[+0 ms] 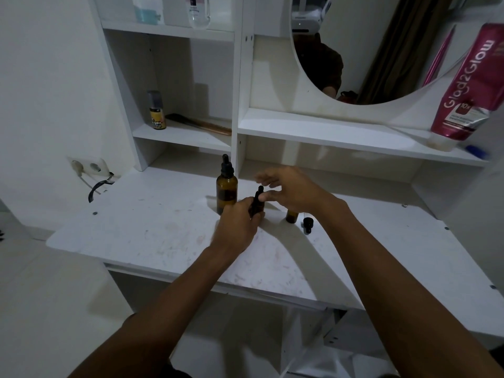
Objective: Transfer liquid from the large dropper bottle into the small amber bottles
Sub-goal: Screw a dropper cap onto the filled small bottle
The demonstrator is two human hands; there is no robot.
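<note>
**Work surface:** white table (163,236), scuffed and faintly stained, beneath a white shelf unit.

**Task items**
- Large dropper bottle (226,190): amber glass, black dropper cap on, upright near the shelf divider and just left of the hands.
- Small amber bottle (257,204): black dropper cap on. The left hand (239,223) grips it, fingers curled round the body and hiding most of it.
- Right hand (290,190): fingers spread and loosely extended above that bottle's cap. One fingertip is right by the cap; motion blur makes it impossible to tell whether they touch.
- Second small amber bottle (291,216): upright on the table with its top hidden by the right hand.
- Loose dropper cap (307,225): black, lying on the table just right of the second bottle.

**Surroundings**
- Yellow-labelled bottle (157,113) and comb (203,124) on the left shelf.
- Pink tube (469,85) marked "Glad2Glow", standing cap-down on the right shelf, with a blue object (476,151) beside it.
- Rounded mirror (381,50) above the right shelf.
- Wall socket (87,166) at left, with a black cord (96,189) below it.
- Clear bottle (199,9) on the top shelf.
</note>
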